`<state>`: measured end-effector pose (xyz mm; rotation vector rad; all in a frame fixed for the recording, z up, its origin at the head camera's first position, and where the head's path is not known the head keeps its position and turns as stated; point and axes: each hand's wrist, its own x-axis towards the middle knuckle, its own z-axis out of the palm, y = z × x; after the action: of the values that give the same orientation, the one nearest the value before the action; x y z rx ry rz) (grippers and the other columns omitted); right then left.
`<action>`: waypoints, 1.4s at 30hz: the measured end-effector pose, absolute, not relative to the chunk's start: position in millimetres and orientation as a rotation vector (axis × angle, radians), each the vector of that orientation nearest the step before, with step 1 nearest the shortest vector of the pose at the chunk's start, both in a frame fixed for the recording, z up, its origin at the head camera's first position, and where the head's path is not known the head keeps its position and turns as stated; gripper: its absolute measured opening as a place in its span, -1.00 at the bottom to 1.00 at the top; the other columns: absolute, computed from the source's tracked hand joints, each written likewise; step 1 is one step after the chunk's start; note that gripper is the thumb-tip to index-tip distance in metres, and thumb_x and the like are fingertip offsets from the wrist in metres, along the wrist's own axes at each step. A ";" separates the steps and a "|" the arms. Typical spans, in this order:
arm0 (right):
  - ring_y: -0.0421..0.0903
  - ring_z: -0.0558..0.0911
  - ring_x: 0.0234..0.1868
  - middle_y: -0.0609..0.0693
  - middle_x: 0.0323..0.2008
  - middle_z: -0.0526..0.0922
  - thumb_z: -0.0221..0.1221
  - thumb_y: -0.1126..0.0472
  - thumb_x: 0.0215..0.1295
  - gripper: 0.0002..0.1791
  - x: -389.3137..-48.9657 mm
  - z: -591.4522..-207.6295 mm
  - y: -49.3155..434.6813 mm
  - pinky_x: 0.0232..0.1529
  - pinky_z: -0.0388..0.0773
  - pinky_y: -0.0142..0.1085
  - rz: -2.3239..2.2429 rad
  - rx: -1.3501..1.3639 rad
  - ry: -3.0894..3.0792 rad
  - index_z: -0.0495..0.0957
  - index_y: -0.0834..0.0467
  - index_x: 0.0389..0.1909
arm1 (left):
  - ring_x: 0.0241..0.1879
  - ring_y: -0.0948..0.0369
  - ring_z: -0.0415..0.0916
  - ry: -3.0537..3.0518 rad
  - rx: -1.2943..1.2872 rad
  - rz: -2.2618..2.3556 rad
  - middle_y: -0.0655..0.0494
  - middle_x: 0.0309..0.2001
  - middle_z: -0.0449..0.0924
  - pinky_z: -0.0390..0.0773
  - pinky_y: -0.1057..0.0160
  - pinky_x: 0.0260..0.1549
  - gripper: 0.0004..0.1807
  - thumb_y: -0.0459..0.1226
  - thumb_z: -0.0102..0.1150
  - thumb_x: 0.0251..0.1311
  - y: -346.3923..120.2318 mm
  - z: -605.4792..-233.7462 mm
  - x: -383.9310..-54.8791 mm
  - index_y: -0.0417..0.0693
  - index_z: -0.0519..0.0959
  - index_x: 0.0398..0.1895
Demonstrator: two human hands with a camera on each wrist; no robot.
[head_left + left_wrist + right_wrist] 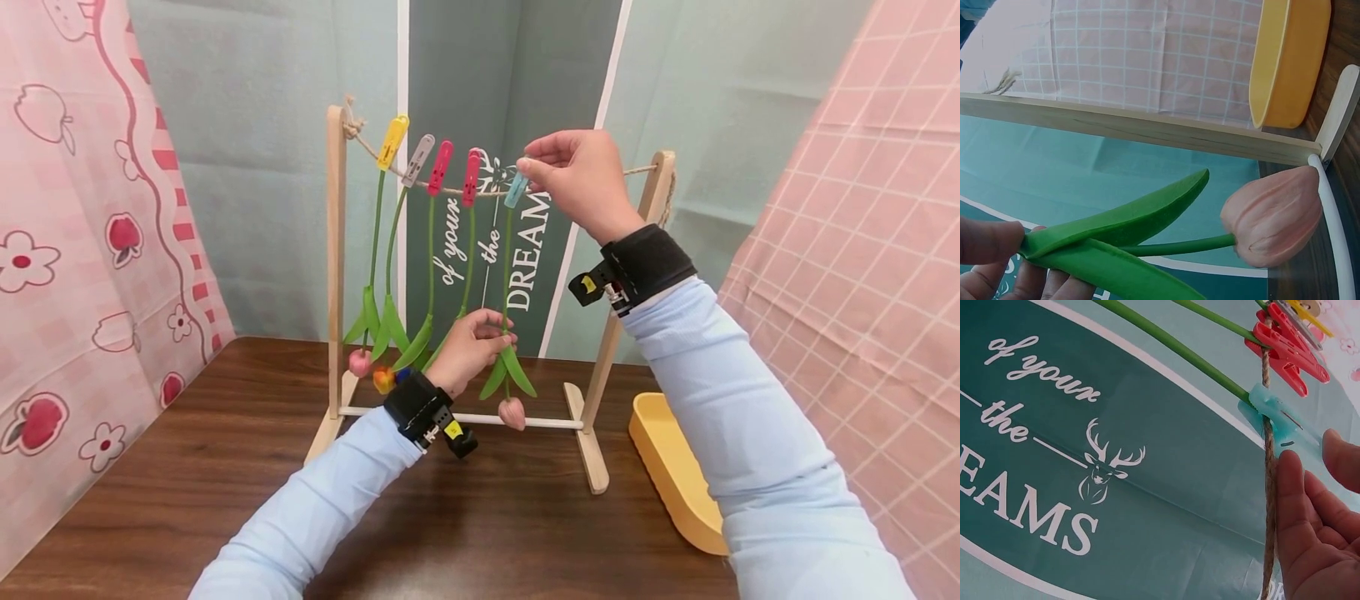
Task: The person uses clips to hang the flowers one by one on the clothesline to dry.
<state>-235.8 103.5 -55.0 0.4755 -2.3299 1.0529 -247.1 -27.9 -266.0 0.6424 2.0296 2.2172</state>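
With thumb and fingertips my right hand [588, 179] pinches the top of a light blue clothespin [516, 191]. In the right wrist view this clothespin [1277, 417] sits across the twine rope [1269, 506], with a green stem in its mouth. From it a pale pink artificial tulip [512, 413] hangs head down. My left hand [471, 354] pinches its stem just where the leaves [1116, 219] begin; the pink bloom [1275, 215] hangs free. Left of it, yellow [392, 143], grey [418, 161] and two red clothespins [441, 168] hold more tulips, partly hidden behind my left hand.
The rope runs between two wooden posts [337, 250] of a stand with a white bottom bar [551, 422]. A yellow tray [663, 454] lies to the right on the brown wooden table [525, 517]. Printed curtains hang behind and at both sides.
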 end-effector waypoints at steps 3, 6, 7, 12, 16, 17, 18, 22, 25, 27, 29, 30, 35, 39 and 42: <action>-0.13 0.70 -0.28 0.09 -0.15 0.71 0.27 0.14 0.29 -0.65 -234.9 -56.9 102.8 -0.11 0.59 -0.37 1.056 0.477 -2.335 0.63 0.27 0.00 | -0.08 -0.01 0.62 2.036 0.632 2.216 -0.34 -0.06 0.57 0.64 0.20 -0.21 -0.80 -0.51 0.09 0.30 -28.7 -267.3 -245.7 -0.31 0.49 -0.02; -0.16 0.70 -0.29 0.10 -0.14 0.70 0.27 0.13 0.29 -0.64 -233.8 -58.8 102.8 -0.11 0.59 -0.36 1.058 0.478 -2.337 0.62 0.27 0.01 | -0.06 -0.04 0.61 2.041 0.630 2.217 -0.34 -0.06 0.58 0.64 0.19 -0.21 -0.80 -0.51 0.09 0.31 -29.4 -269.1 -244.4 -0.32 0.49 -0.02; -0.16 0.70 -0.28 0.10 -0.14 0.70 0.27 0.13 0.29 -0.64 -233.3 -59.5 102.8 -0.11 0.59 -0.36 1.058 0.480 -2.335 0.62 0.27 0.00 | -0.05 -0.05 0.60 2.039 0.629 2.217 -0.33 -0.06 0.58 0.63 0.19 -0.20 -0.79 -0.51 0.09 0.30 -29.8 -269.3 -243.5 -0.32 0.49 -0.02; -0.14 0.70 -0.26 0.12 -0.14 0.70 0.28 0.14 0.29 -0.65 -232.0 -62.3 102.8 -0.12 0.59 -0.37 1.048 0.488 -2.330 0.63 0.28 -0.01 | -0.05 -0.01 0.60 2.061 0.623 2.214 -0.22 -0.11 0.62 0.61 0.24 -0.20 -0.79 -0.50 0.12 0.29 -33.5 -271.7 -240.4 -0.31 0.50 -0.02; -0.14 0.70 -0.25 0.11 -0.15 0.70 0.28 0.13 0.29 -0.64 -232.0 -63.4 103.7 -0.13 0.59 -0.38 1.035 0.478 -2.327 0.63 0.28 -0.01 | -0.10 0.08 0.62 2.081 0.613 2.230 -0.18 -0.12 0.64 0.56 0.32 -0.27 -0.78 -0.47 0.16 0.27 -38.3 -274.8 -239.8 -0.30 0.52 -0.03; -0.14 0.70 -0.24 0.11 -0.15 0.70 0.28 0.13 0.29 -0.64 -231.8 -63.6 104.1 -0.14 0.59 -0.38 1.030 0.476 -2.324 0.63 0.28 -0.01 | -0.11 0.10 0.62 2.083 0.609 2.234 -0.18 -0.11 0.63 0.56 0.32 -0.27 -0.76 -0.46 0.17 0.27 -39.6 -275.4 -239.7 -0.31 0.52 -0.01; -0.15 0.70 -0.25 0.11 -0.15 0.70 0.28 0.13 0.29 -0.64 -231.6 -63.8 104.5 -0.14 0.59 -0.39 1.029 0.473 -2.322 0.63 0.27 -0.01 | -0.12 0.11 0.61 2.088 0.601 2.235 -0.17 -0.10 0.63 0.56 0.31 -0.26 -0.75 -0.45 0.18 0.27 -41.1 -275.8 -239.3 -0.31 0.52 0.00; -0.11 0.70 -0.24 0.11 -0.17 0.70 0.28 0.13 0.28 -0.65 -230.3 -64.9 105.4 -0.15 0.59 -0.39 1.034 0.473 -2.310 0.63 0.27 -0.01 | -0.13 0.12 0.59 2.098 0.579 2.232 -0.13 -0.09 0.60 0.58 0.20 -0.12 -0.72 -0.40 0.18 0.29 -46.3 -276.3 -237.1 -0.30 0.52 0.05; -0.11 0.70 -0.21 0.10 -0.16 0.70 0.29 0.12 0.27 -0.63 -229.3 -65.5 105.9 -0.15 0.59 -0.40 1.042 0.463 -2.306 0.62 0.26 0.00 | -0.10 0.10 0.57 2.100 0.593 2.241 -0.13 -0.08 0.59 0.56 0.12 -0.04 -0.72 -0.41 0.17 0.30 -50.4 -277.5 -235.5 -0.28 0.53 0.05; -0.12 0.69 -0.20 0.10 -0.15 0.70 0.29 0.11 0.27 -0.63 -228.3 -65.9 106.6 -0.16 0.58 -0.41 1.032 0.456 -2.304 0.62 0.26 0.01 | -0.07 0.07 0.57 2.082 0.617 2.260 -0.16 -0.06 0.58 0.55 0.08 0.00 -0.72 -0.43 0.15 0.30 -53.5 -278.2 -233.9 -0.30 0.52 0.06; -0.14 0.68 -0.19 0.10 -0.14 0.70 0.30 0.10 0.27 -0.62 -227.3 -65.8 107.1 -0.15 0.56 -0.41 1.019 0.449 -2.300 0.62 0.25 0.01 | -0.05 0.06 0.56 2.067 0.623 2.276 -0.17 -0.04 0.58 0.54 0.08 0.02 -0.72 -0.45 0.14 0.30 -57.0 -279.2 -233.0 -0.31 0.52 0.06; -0.14 0.68 -0.18 0.10 -0.14 0.70 0.30 0.10 0.26 -0.62 -226.7 -65.7 107.3 -0.15 0.55 -0.41 1.006 0.449 -2.297 0.62 0.25 0.01 | -0.04 0.05 0.56 2.071 0.621 2.280 -0.18 -0.04 0.58 0.54 0.09 0.03 -0.72 -0.45 0.14 0.30 -58.8 -279.4 -232.4 -0.31 0.53 0.06; -0.15 0.65 -0.14 0.10 -0.12 0.69 0.30 0.10 0.26 -0.62 -223.2 -63.4 107.2 -0.13 0.52 -0.41 0.971 0.443 -2.270 0.62 0.26 0.00 | 0.02 -0.02 0.54 2.076 0.586 2.314 -0.20 -0.01 0.58 0.55 0.14 0.02 -0.73 -0.44 0.15 0.30 -67.6 -279.9 -231.6 -0.30 0.54 0.05; -0.16 0.66 -0.14 0.09 -0.12 0.69 0.30 0.10 0.25 -0.61 -220.0 -62.7 107.7 -0.10 0.52 -0.41 0.969 0.440 -2.250 0.62 0.26 0.00 | 0.06 -0.08 0.52 2.051 0.565 2.345 -0.22 0.00 0.58 0.56 0.13 0.00 -0.73 -0.46 0.15 0.29 -72.4 -279.0 -230.2 -0.33 0.53 0.04; -0.16 0.66 -0.16 0.09 -0.12 0.69 0.31 0.10 0.25 -0.61 -217.4 -64.8 109.2 -0.09 0.53 -0.42 0.965 0.448 -2.241 0.63 0.26 -0.01 | 0.02 -0.04 0.54 2.043 0.552 2.342 -0.20 -0.03 0.59 0.57 0.11 -0.01 -0.74 -0.46 0.15 0.29 -74.6 -278.6 -228.4 -0.35 0.52 0.03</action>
<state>-217.4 109.2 -64.8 0.4483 -2.2413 0.9647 -228.4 -74.6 -278.6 0.5515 2.0429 2.3421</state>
